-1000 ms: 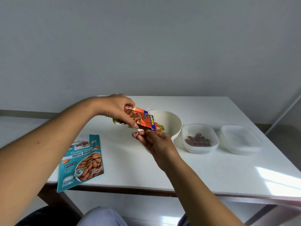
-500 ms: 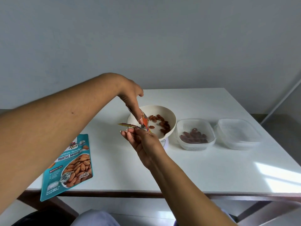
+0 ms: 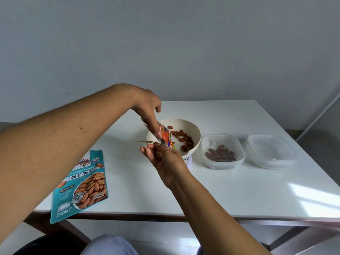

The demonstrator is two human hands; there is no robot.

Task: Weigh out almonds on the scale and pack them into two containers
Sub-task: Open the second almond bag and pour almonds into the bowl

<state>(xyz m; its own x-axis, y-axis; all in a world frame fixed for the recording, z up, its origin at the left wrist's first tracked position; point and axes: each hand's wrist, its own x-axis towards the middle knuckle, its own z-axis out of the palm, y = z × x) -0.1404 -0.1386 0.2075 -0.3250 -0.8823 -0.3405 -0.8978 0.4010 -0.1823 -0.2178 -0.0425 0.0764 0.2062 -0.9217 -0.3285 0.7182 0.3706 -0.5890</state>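
Note:
A small orange almond packet [image 3: 166,136] hangs upended over the near rim of a cream bowl [image 3: 195,129]. My left hand [image 3: 147,109] pinches the packet from above. My right hand [image 3: 161,157] grips its lower end from below. Several almonds [image 3: 183,138] lie inside the bowl. The bowl rests on a white scale [image 3: 187,160], mostly hidden behind my right hand. To the right stands a clear container [image 3: 222,151] with a few almonds in it. Further right is a second clear container [image 3: 270,151] with nothing visible in it.
A teal pouch of roasted almonds [image 3: 83,184] lies flat at the table's front left, overhanging the edge. The white table [image 3: 239,190] has a sunlit patch at its front right. My knees show below the front edge.
The orange packet has gone from lying level above the bowl to hanging upended. Almonds now show in the bowl. My left hand has risen above the packet.

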